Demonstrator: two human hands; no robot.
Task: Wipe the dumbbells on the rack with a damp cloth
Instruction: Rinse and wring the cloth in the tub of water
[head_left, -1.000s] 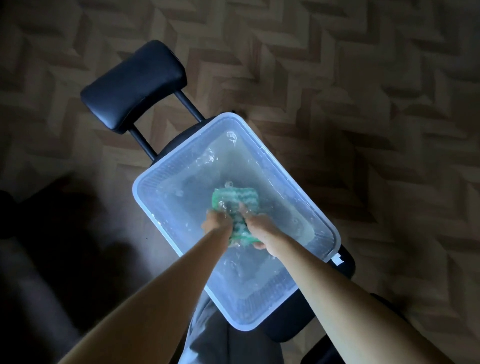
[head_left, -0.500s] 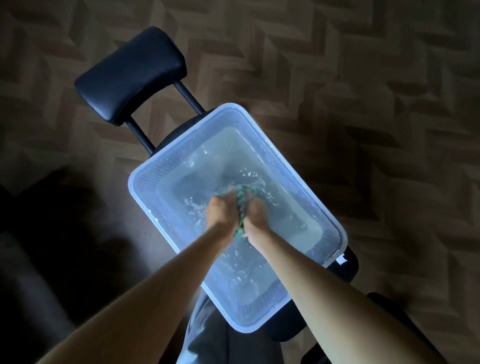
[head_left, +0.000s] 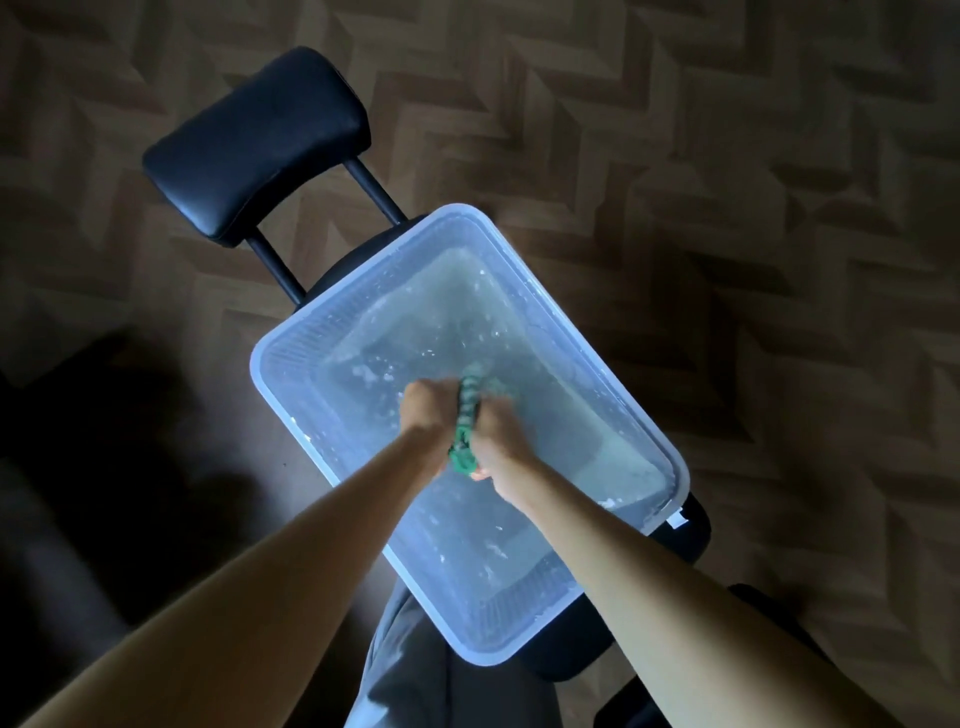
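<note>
**Operator:** Where is the cloth (head_left: 468, 415) sitting relative to the plastic tub (head_left: 291, 345)?

**Technician:** The green-and-white striped cloth is sitting over the middle of the tub, inside the line of the rim. It is lying bunched and twisted into a narrow rope shape. Whether its far end is touching the water (head_left: 519, 322) cannot be told.

**Operator:** Which way is its long axis running?

**Technician:** The long axis is running outward from the person, oblique to the tub's long sides. The darker green end is pointing back toward the person, over the tub's near half. The paler striped end is pointing roughly toward the tub's far corner.

**Operator:** How are the hands standing?

**Technician:** The left hand (head_left: 428, 410) is gripping the cloth from its left side, with the fingers curled round it. The right hand (head_left: 498, 434) is gripping it likewise from the right side. Both fists are pressing close together over the tub's middle, with the cloth running between them.

**Operator:** What is surrounding the tub?

**Technician:** The tub is holding cloudy water and is resting on a black padded bench (head_left: 696, 535). A black cushion (head_left: 260, 135) on two dark posts is standing beyond the tub's far-left side. A patterned wood-look floor (head_left: 727, 156) is lying around the tub. A grey trouser leg (head_left: 441, 691) is showing just below the tub's near corner.
</note>
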